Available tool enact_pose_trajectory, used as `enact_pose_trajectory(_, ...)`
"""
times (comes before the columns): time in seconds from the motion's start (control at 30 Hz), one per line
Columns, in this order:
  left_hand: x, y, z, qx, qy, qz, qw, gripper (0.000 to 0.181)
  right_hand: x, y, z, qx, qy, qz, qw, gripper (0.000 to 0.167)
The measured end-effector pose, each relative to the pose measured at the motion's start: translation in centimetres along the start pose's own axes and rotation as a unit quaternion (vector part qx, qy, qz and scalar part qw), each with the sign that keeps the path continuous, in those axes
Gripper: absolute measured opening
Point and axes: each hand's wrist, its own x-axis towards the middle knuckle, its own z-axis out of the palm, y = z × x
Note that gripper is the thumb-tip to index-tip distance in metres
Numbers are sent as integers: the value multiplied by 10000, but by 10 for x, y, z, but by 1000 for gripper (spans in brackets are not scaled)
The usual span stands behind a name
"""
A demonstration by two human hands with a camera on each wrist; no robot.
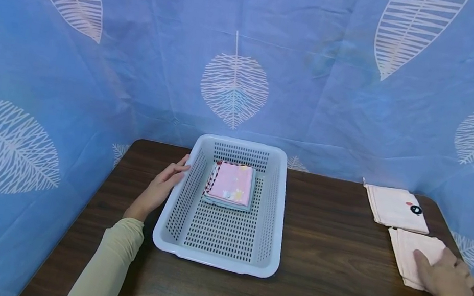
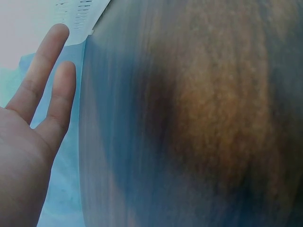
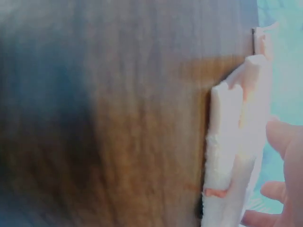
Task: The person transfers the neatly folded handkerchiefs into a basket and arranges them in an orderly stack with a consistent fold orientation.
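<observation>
- Your left hand, released, sets extended fingers at the white basket.
- Your right hand, loose and ungrasping, is over the nearer pink cloth.

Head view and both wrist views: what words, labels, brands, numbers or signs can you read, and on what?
No readable text in any view.
Far cloth on the right: a dark and a red mark, no legible letters.
Pink cloth in the basket: yellow shapes; its smaller marks are too small to read.
Blue backdrop: leaf prints, no legible writing.
</observation>
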Motion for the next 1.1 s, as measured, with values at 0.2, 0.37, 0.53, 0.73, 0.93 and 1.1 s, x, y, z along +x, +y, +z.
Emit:
enact_pose_trajectory(0.2,0,-1,-1,13,-8,19,10000,41,-4,-2,-1,-336,245,234,9989,98)
enact_pose_trajectory(0.37,2,-2,-1,-56,-23,-58,10000,40,-6,-2,-2,-595,301,272,9974,103)
enact_pose_trajectory(0.53,2,1,-1,-19,-62,-88,9999,40,-7,-2,-3,-691,377,345,9963,103)
enact_pose_trajectory(0.73,0,1,0,20,-25,10,10000,40,-6,-1,-3,-484,431,538,9964,108)
enact_pose_trajectory(0.93,-1,1,0,56,22,50,10000,41,-4,2,-1,-159,747,496,9958,115)
enact_pose_trajectory(1.1,0,0,0,29,-6,61,10000,41,-5,3,-1,113,789,518,9955,116)
